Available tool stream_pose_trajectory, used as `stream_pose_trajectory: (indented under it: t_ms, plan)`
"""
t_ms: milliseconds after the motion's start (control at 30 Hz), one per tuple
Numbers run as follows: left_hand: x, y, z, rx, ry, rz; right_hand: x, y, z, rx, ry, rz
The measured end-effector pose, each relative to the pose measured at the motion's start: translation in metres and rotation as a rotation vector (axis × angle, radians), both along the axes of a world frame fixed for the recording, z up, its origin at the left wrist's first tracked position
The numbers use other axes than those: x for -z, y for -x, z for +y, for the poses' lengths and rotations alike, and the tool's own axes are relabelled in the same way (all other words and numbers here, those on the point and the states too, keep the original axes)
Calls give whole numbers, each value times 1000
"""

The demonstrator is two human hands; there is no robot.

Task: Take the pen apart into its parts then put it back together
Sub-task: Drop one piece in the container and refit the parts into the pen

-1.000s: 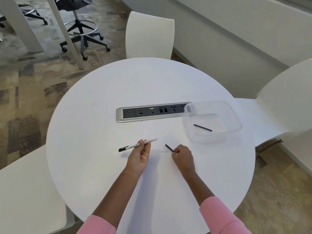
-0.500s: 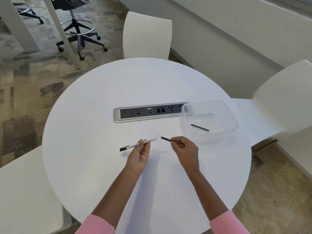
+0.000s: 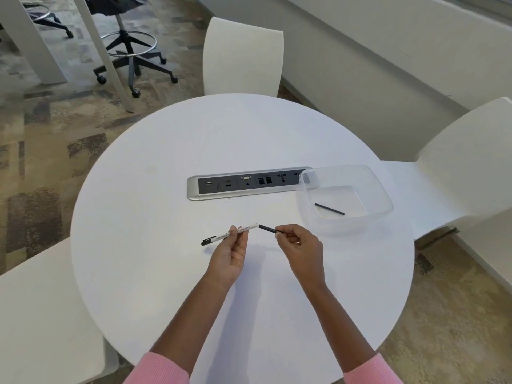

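We've got the white plastic pen barrel (image 3: 232, 234) pinched in our left hand (image 3: 228, 257) while our right hand (image 3: 300, 249) pinches a thin black rod (image 3: 267, 229) right at its open end.

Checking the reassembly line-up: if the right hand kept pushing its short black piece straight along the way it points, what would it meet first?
Most likely the open end of the white pen barrel in the left hand. The right hand aims the black piece at it, nearly touching; depth alignment is uncertain.

table (image 3: 171, 273) left: open | right: clear tub (image 3: 385, 202) | rear: socket strip (image 3: 243, 184)
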State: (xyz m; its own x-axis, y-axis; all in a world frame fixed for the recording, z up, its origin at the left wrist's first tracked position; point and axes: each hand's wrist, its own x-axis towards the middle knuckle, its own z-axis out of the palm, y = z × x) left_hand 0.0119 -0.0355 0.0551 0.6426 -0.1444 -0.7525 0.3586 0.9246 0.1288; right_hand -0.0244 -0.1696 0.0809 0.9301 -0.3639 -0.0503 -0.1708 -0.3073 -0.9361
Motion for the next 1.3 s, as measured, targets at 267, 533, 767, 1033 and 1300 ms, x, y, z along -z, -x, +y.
stream_pose_trajectory:
  t_ms: [267, 533, 767, 1033, 1300]
  plan:
    - [4, 0, 1, 4, 4, -2, -1, 2, 1, -9, 5, -19]
    - [6, -2, 2, 11, -5, -5, -4, 0, 0, -16, 37, -63]
    - [6, -2, 2, 17, -18, -17, -4, -1, -1, -62, 155, -100]
    - [8, -3, 1, 45, -60, -27, -9, -4, -8, -212, 379, -181]
    - [5, -2, -2, 96, -164, -63, -7, -9, -8, -214, 327, -67]
